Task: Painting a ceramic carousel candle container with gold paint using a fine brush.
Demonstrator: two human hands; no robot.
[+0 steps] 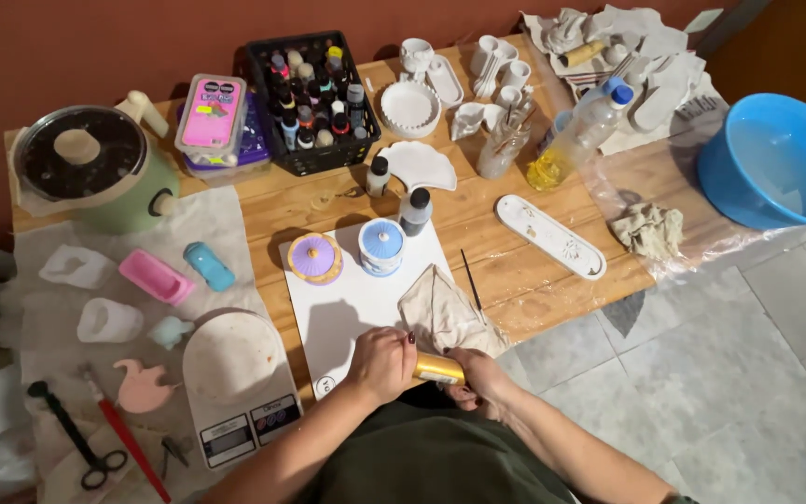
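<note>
Bare white board lies open ahead; lidded jars and crumpled cloth hem it.

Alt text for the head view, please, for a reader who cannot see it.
Seen from above, a person's left hand and right hand grip a gold bottle at the near edge of a white board on a wooden table. A rag and two small lidded pots, purple and blue, sit on the board.
</note>
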